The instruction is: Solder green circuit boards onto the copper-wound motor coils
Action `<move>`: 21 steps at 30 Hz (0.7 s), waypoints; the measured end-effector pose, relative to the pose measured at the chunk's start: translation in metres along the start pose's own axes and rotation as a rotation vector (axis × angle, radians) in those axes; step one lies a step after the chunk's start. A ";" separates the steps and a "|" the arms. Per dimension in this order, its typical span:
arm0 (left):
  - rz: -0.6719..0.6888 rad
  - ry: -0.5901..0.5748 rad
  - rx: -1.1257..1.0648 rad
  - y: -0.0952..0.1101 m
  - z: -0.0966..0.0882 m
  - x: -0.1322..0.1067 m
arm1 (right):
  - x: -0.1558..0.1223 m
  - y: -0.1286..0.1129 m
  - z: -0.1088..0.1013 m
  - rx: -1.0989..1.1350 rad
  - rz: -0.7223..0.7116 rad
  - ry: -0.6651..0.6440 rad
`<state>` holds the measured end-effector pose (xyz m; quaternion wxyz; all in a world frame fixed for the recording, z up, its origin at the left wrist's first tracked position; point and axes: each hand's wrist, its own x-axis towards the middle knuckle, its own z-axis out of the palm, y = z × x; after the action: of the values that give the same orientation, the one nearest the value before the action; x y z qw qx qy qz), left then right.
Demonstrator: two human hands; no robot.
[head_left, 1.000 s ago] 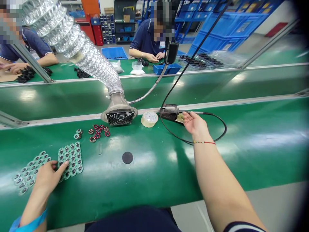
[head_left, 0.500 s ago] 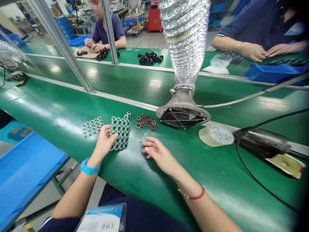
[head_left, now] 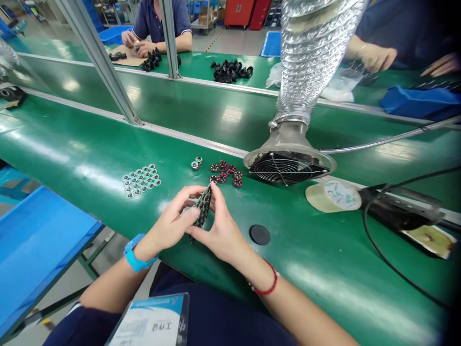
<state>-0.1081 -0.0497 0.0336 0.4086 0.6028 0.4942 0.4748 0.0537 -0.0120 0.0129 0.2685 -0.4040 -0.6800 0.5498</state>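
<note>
Between both my hands is a panel of small round circuit boards (head_left: 203, 207) with dark centres, tilted up on edge above the green bench. My left hand (head_left: 178, 218) grips its left side, thumb across the face. My right hand (head_left: 221, 226) holds the opposite side, thumb low and index finger at the top corner; part of the panel is hidden by my fingers. Just beyond lie several red-rimmed round parts (head_left: 230, 169) and two loose green-rimmed round parts (head_left: 196, 163). A smaller panel of round boards (head_left: 141, 181) lies flat to the left. Right of my right hand is a black disc (head_left: 260, 234).
A fan hood (head_left: 288, 166) on a silver duct hangs beyond my right hand. Tape roll (head_left: 333, 194) and a black cable (head_left: 378, 259) are at the right. Across the divider, two people work near a pile of black parts (head_left: 231, 71).
The panel, flat on the bench before, is now lifted and tilted. My right hand has come left to grip it with my left hand. The black disc now shows on the bench.
</note>
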 end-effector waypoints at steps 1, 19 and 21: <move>-0.003 0.018 0.078 0.003 0.000 0.002 | -0.002 0.001 0.001 -0.014 -0.014 -0.001; 0.022 0.313 0.591 -0.023 -0.018 0.000 | -0.016 0.027 -0.022 0.298 0.054 0.147; 0.037 0.034 0.466 -0.015 0.003 -0.004 | -0.016 0.023 -0.022 0.240 0.080 0.247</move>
<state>-0.1087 -0.0506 0.0177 0.2414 0.6818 0.5861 0.3653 0.0856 -0.0121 -0.0026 0.3742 -0.4605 -0.5546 0.5834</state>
